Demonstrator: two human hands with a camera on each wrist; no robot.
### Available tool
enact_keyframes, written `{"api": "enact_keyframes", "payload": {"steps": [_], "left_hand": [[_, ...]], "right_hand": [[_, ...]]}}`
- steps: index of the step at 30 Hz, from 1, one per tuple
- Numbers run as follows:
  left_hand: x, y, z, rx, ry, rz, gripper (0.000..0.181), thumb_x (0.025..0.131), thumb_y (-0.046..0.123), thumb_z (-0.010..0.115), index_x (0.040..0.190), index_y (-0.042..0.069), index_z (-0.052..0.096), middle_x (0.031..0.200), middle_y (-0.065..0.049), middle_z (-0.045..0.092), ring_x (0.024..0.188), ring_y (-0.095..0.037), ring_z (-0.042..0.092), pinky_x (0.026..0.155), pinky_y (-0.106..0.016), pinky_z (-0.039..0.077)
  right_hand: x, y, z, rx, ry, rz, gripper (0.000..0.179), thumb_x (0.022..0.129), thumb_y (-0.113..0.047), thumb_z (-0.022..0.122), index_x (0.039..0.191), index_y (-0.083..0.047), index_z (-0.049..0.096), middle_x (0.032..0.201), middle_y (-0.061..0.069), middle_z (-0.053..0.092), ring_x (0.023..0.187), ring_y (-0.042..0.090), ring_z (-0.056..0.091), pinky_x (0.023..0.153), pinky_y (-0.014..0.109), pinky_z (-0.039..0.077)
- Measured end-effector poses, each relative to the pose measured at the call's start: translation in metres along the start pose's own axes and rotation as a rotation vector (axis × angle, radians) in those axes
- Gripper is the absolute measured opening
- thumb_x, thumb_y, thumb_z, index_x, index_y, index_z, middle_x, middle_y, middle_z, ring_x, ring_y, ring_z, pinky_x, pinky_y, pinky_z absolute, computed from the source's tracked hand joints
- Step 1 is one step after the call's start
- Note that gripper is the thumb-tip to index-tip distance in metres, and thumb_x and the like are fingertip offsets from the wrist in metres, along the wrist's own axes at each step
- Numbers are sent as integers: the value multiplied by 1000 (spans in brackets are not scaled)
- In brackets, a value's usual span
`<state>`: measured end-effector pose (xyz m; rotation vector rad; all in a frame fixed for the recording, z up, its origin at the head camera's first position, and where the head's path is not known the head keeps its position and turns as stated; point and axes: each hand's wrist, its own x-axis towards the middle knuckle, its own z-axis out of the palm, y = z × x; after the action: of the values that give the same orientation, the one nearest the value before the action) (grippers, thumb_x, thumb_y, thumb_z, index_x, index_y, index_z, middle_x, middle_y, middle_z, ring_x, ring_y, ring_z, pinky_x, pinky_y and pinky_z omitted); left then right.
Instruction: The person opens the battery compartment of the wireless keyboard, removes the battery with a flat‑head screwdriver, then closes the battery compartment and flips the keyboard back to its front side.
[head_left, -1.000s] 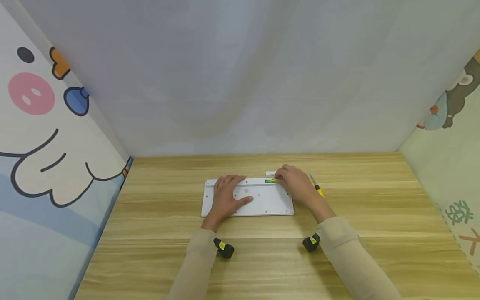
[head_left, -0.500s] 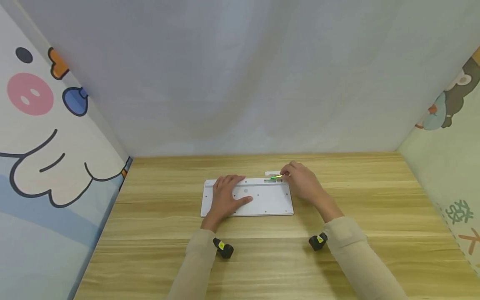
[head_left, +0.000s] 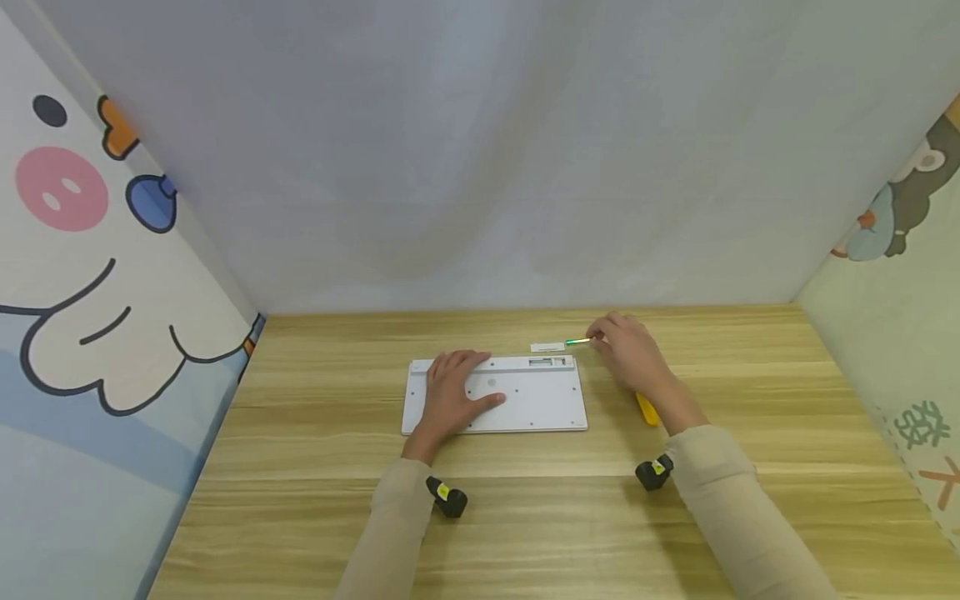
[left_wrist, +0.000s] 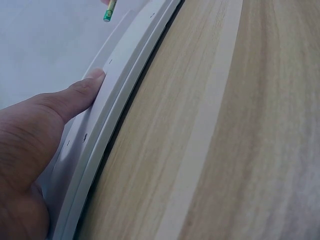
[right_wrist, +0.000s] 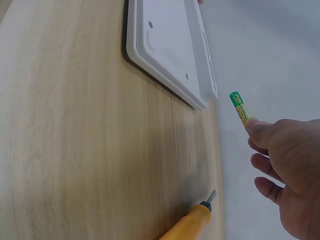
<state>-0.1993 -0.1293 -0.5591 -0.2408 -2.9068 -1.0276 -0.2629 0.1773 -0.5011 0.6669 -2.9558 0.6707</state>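
Note:
A white keyboard [head_left: 543, 408] lies underside up on the wooden table, screws dotted over its back. My left hand [head_left: 448, 398] rests on its left half, thumb and fingers spread; the thumb [left_wrist: 82, 92] is laid straight along it in the left wrist view. Near the keyboard's far right corner, the battery compartment [head_left: 547, 362] is uncovered. Beyond that corner my right hand [head_left: 632, 354] pinches a green and yellow battery [right_wrist: 240, 106] by one end, between thumb and forefinger, off to the right of the keyboard. The white battery cover [head_left: 547, 347] lies just behind the compartment.
A yellow-handled screwdriver [right_wrist: 192, 222] lies on the table to the right of the keyboard, partly under the right forearm in the head view. Black wrist-worn devices [head_left: 448, 498] hang at both wrists. A pale curtain [head_left: 525, 167] rises behind the table's far edge.
My right hand has lifted the battery out of the compartment and carried it right and away past the keyboard's corner. The left hand has stayed in place on the keyboard.

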Motion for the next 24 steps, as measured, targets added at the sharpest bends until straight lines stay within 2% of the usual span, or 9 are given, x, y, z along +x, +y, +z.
{"api": "enact_keyframes", "payload": {"steps": [7,16,24], "left_hand": [[-1,0,0,-1,8,12,73,82,47,82,146,22,55,147,-7,56,145,-30,43,132,-54,12],[-2,0,-1,-6,5,4,73,83,47,82,146,23,55,148,-8,56,146,-30,42,133,-52,11],[-1,2,-2,0,0,9,74,82,47,82,146,23,55,148,-7,56,146,-30,42,133,-53,11]], "right_hand": [[0,10,3,-34,-21,39,19,104,-13,56,117,-4,66,117,15,65,112,36,55,101,53,47],[0,16,2,-59,-30,51,18,103,-13,58,116,-3,67,118,16,66,114,36,56,103,54,47],[-1,24,5,-92,-40,71,16,102,-11,60,113,-3,68,116,17,66,112,36,56,99,54,48]]}}
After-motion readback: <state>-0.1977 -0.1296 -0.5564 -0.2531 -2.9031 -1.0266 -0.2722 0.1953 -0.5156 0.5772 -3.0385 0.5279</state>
